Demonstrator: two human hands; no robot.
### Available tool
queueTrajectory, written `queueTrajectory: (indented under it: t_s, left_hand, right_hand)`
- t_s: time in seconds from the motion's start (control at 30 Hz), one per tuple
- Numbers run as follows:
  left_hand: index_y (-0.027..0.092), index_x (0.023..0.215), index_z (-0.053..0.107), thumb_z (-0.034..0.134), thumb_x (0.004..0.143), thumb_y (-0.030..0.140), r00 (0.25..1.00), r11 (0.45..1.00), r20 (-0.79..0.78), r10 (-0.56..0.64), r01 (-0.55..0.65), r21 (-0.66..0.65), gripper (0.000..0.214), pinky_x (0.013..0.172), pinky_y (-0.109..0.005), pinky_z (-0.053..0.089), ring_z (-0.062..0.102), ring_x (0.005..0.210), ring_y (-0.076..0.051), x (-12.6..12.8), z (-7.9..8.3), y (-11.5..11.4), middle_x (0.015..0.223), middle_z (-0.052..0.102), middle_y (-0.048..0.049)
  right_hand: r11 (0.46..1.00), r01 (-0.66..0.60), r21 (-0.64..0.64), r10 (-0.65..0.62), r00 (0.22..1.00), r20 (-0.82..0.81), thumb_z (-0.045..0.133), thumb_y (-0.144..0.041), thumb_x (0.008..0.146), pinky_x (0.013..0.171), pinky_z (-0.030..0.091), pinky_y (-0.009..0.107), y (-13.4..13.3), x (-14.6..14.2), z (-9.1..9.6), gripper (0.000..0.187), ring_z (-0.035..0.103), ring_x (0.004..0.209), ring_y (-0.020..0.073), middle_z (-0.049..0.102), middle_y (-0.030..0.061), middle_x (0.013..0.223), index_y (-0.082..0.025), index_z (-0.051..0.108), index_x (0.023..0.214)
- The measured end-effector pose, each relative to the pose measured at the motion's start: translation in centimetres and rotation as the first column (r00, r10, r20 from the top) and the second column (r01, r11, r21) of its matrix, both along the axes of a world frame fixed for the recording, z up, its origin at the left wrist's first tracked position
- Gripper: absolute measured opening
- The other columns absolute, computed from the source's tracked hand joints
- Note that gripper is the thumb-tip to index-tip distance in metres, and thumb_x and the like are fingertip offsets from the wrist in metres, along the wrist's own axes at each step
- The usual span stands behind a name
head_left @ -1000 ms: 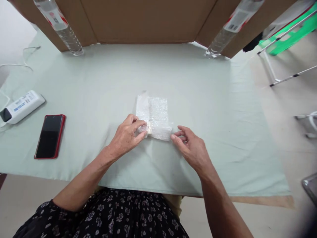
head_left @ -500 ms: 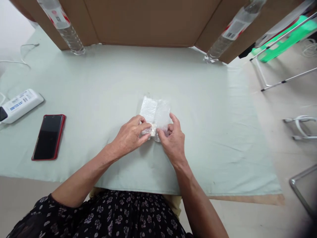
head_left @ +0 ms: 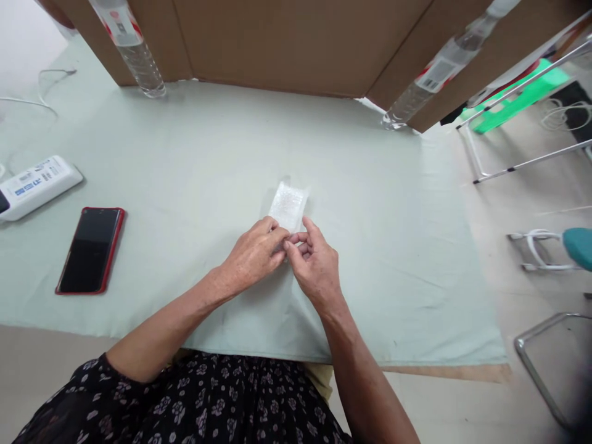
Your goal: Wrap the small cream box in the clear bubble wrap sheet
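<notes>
A folded piece of clear bubble wrap (head_left: 289, 204) lies on the pale green tablecloth (head_left: 213, 160) in the middle of the table. My left hand (head_left: 252, 256) pinches its near end, fingers closed on it. Touching it from the right, my right hand (head_left: 312, 265) has thumb and fingers pressed on the same near end. What is inside the wrap is hidden.
A red-cased phone (head_left: 90, 250) lies at the left, with a white device (head_left: 34, 185) and cable behind it. Two water bottles (head_left: 134, 46) (head_left: 430, 74) lean against a cardboard screen (head_left: 277, 37) at the back. Metal frames and a green stool (head_left: 513, 102) stand right of the table.
My right hand moved left onto the bubble wrap and folded its right side over. The wrap is now narrower. My left hand kept its hold.
</notes>
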State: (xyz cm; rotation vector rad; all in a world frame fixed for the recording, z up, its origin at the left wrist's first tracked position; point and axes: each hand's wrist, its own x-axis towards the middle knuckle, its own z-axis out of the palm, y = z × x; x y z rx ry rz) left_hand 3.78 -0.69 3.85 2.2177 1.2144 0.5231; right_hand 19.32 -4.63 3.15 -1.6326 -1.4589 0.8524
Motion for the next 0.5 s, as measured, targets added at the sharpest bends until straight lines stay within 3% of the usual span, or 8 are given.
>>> queueTrajectory:
  t_s: [0.1, 0.2, 0.27, 0.37, 0.43, 0.5]
  left_hand:
    - [0.019, 0.103, 0.064, 0.059, 0.087, 0.015, 0.997, 0.999, 0.068, 0.037, -0.037, 0.003, 0.018, 0.077, -0.033, 0.052, 0.06, 0.092, -0.02, -0.2, -0.4, -0.3, 0.102, 0.062, -0.0061]
    - [0.02, 0.109, 0.062, 0.06, 0.079, 0.011, 0.978, 0.997, 0.196, 0.071, -0.066, -0.028, 0.031, 0.074, -0.031, 0.052, 0.06, 0.087, -0.017, -0.5, -0.7, -0.5, 0.104, 0.062, -0.0052]
    - [0.02, 0.107, 0.061, 0.061, 0.076, 0.01, 0.948, 0.986, 0.277, 0.16, -0.142, -0.085, 0.033, 0.069, -0.028, 0.051, 0.059, 0.077, -0.014, -0.7, -0.8, -0.5, 0.103, 0.06, -0.0039]
    - [0.019, 0.089, 0.06, 0.064, 0.076, 0.016, 0.895, 0.939, 0.293, 0.336, -0.292, -0.183, 0.013, 0.062, -0.027, 0.049, 0.052, 0.064, -0.01, -0.5, -0.7, -0.6, 0.092, 0.057, -0.0011]
    - [0.019, 0.078, 0.057, 0.068, 0.079, 0.023, 0.89, 0.924, 0.273, 0.366, -0.314, -0.217, 0.011, 0.062, -0.027, 0.047, 0.05, 0.061, -0.01, -0.1, -0.7, -0.6, 0.084, 0.054, 0.0005]
    - [0.019, 0.075, 0.056, 0.07, 0.079, 0.027, 0.892, 0.922, 0.265, 0.367, -0.311, -0.23, 0.017, 0.063, -0.027, 0.046, 0.049, 0.062, -0.01, 0.2, -0.9, -0.6, 0.08, 0.052, 0.0014]
  right_hand:
    - [0.985, -0.167, -0.03, 0.167, 0.986, 0.01, 0.049, -0.032, 0.094, 0.067, 0.056, 0.031, 0.0, 1.0, 0.6, 0.052, 0.065, 0.069, 0.014, 0.074, 0.0077, 0.107, -0.017, 0.049, 0.144]
    - [0.953, -0.302, -0.038, 0.302, 0.925, 0.231, 0.048, -0.026, 0.094, 0.071, 0.056, 0.033, 0.4, 1.5, 1.3, 0.053, 0.066, 0.072, 0.0157, 0.074, 0.0078, 0.113, -0.02, 0.046, 0.146]
    - [0.934, -0.35, -0.067, 0.344, 0.837, 0.425, 0.051, -0.025, 0.093, 0.071, 0.055, 0.034, 0.8, 1.2, 1.7, 0.058, 0.067, 0.077, 0.0188, 0.073, 0.009, 0.115, -0.02, 0.041, 0.15]
    - [0.914, -0.386, -0.125, 0.381, 0.71, 0.592, 0.052, -0.022, 0.091, 0.068, 0.053, 0.035, 1.2, 0.5, 2.1, 0.066, 0.069, 0.084, 0.0244, 0.073, 0.0129, 0.117, -0.016, 0.033, 0.154]
    - [0.904, -0.408, -0.131, 0.394, 0.672, 0.627, 0.052, -0.019, 0.089, 0.071, 0.053, 0.037, 1.3, 0.3, 2.2, 0.069, 0.069, 0.088, 0.0264, 0.072, 0.0148, 0.117, -0.015, 0.031, 0.155]
    - [0.887, -0.453, -0.092, 0.412, 0.683, 0.603, 0.052, -0.016, 0.087, 0.076, 0.054, 0.039, 1.4, 0.8, 2.2, 0.072, 0.069, 0.092, 0.0267, 0.072, 0.015, 0.117, -0.015, 0.03, 0.156]
